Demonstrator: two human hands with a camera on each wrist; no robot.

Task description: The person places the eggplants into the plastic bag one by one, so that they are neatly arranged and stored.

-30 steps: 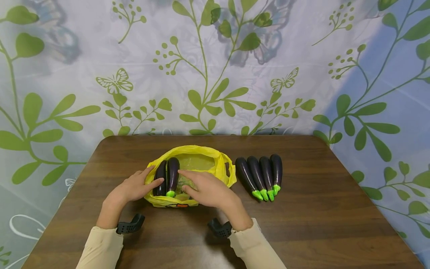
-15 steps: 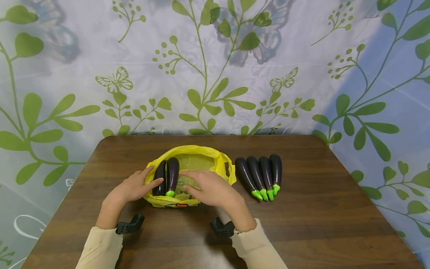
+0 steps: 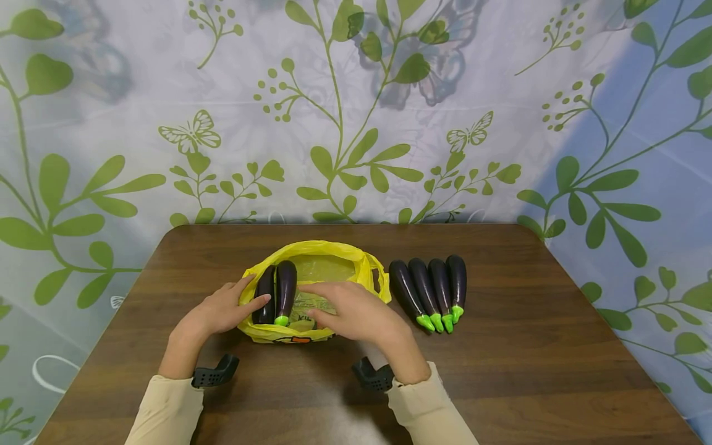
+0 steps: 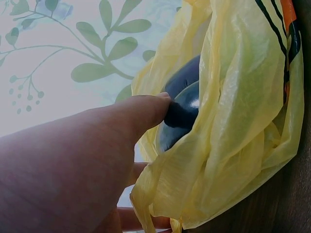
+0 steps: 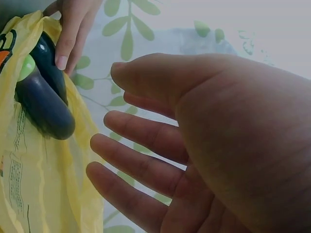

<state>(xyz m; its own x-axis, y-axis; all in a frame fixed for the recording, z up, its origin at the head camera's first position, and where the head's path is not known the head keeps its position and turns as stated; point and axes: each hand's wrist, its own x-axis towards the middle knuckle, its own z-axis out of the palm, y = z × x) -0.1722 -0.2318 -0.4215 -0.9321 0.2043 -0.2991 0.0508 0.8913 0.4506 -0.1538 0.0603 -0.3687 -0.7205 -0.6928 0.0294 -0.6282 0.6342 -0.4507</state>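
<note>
A bare right hand reaches over the front right edge of a thin yellow plastic bag. Its fingers are loose and spread, and it holds nothing. A bare left hand holds the bag's left side, thumb inside and fingers outside. The thumb seems to touch the nearest of two long, shiny, dark purple eggplants inside the bag, on its left. They lie side by side, pointing front to back, and the right one's green end faces the bag's front.

Four more dark purple eggplants with green tips lie just right of the bag on a brown wooden surface. Their long sides run front to back, leaning a little, green tips in front. The right hand is much nearer to these four than the left hand is.
</note>
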